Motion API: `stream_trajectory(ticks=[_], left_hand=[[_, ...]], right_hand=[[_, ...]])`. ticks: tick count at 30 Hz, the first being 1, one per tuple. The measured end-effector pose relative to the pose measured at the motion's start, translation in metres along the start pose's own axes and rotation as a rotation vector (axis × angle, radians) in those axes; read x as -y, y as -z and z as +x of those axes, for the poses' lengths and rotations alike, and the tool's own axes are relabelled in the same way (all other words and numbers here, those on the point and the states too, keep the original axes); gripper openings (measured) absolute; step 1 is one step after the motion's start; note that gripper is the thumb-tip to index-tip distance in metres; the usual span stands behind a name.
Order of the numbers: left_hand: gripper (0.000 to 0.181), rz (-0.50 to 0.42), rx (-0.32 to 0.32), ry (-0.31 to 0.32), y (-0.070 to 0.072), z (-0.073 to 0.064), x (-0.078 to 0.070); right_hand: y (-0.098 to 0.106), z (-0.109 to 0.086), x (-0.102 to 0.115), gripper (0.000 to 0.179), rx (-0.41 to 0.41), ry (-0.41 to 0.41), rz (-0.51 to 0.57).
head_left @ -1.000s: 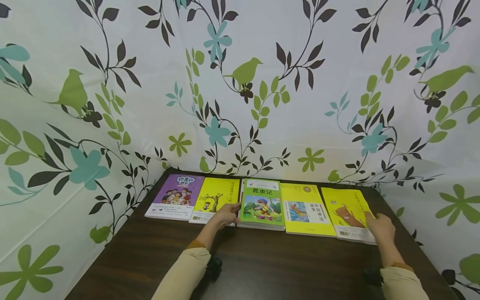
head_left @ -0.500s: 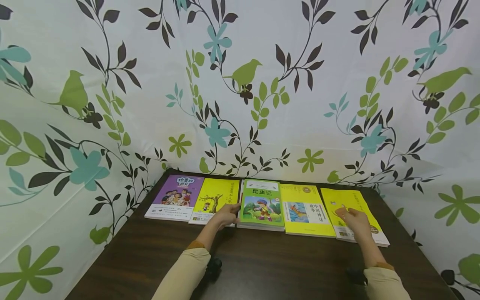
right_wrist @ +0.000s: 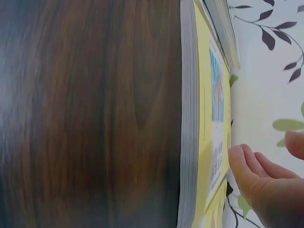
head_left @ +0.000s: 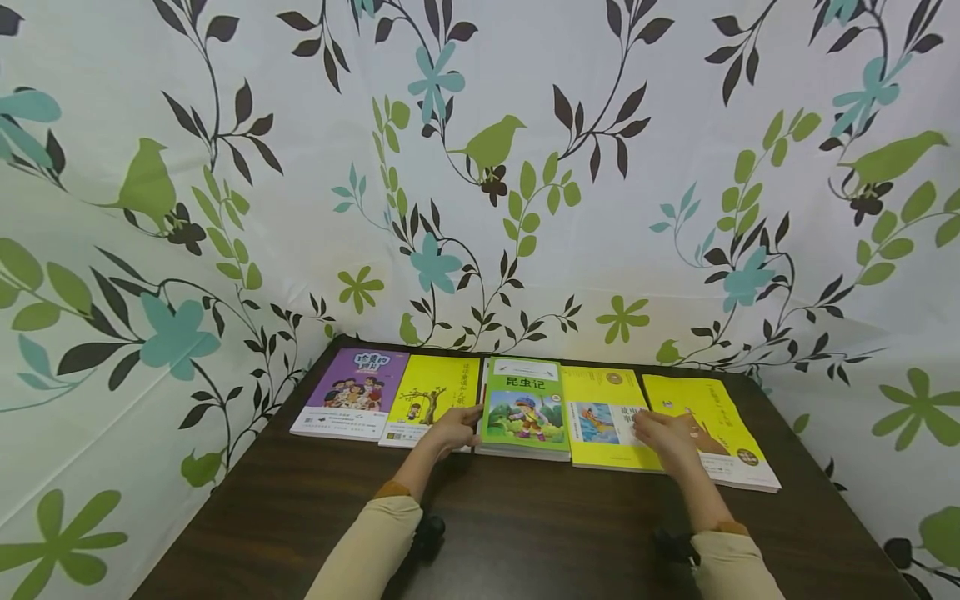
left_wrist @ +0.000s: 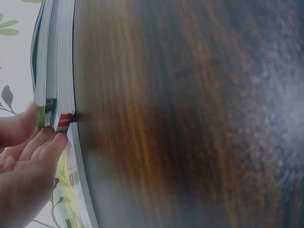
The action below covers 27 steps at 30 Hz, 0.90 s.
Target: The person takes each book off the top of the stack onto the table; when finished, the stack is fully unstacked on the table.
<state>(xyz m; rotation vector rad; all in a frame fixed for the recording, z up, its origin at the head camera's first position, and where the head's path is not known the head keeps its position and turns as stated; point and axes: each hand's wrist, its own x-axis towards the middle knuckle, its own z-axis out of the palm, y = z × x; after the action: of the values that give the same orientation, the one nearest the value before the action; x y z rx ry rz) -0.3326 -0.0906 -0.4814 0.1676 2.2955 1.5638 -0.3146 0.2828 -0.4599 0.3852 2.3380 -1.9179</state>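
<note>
A green book (head_left: 522, 412) lies in the middle of a row of books, on top of another whose red spine (left_wrist: 64, 121) shows in the left wrist view. My left hand (head_left: 452, 431) is at their left side, fingers fairly straight and fingertips right at the spines, thumb beside the green spine (left_wrist: 41, 116). My right hand (head_left: 667, 437) is over the right part of a yellow book (head_left: 611, 379) with a blue picture. Its fingers are relaxed and hold nothing. Right of it lies a yellow book with a brown bear (head_left: 708, 442), partly hidden by the hand.
A purple book (head_left: 352, 387) and a yellow book with a tree (head_left: 435, 383) lie at the row's left end. The dark wooden table (head_left: 540, 525) extends in front of the row. A patterned white cloth (head_left: 480, 308) stands right behind the table.
My right hand has let go of the bear book's right side and moved left over it to the neighbouring yellow book. My left hand has stayed at the green book's side.
</note>
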Motion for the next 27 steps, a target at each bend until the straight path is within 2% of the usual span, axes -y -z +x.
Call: stream_trajectory(ticks=[2,6,13,27], left_hand=[[0.073,0.002,-0.001,-0.003,0.000,0.000,0.000],[0.073,-0.001,-0.003,-0.002,0.000,0.000,-0.001],[0.074,-0.004,-0.011,0.004,-0.002,-0.001,0.000],[0.074,-0.011,-0.010,0.006,-0.002,0.000,0.000]], right_hand=[[-0.005,0.000,0.000,0.067,0.037,0.011,0.019],[-0.015,0.000,0.000,0.065,0.062,0.012,0.018],[-0.034,-0.001,0.000,0.063,0.067,0.019,0.021],[-0.066,0.000,0.002,0.060,0.104,0.012,-0.060]])
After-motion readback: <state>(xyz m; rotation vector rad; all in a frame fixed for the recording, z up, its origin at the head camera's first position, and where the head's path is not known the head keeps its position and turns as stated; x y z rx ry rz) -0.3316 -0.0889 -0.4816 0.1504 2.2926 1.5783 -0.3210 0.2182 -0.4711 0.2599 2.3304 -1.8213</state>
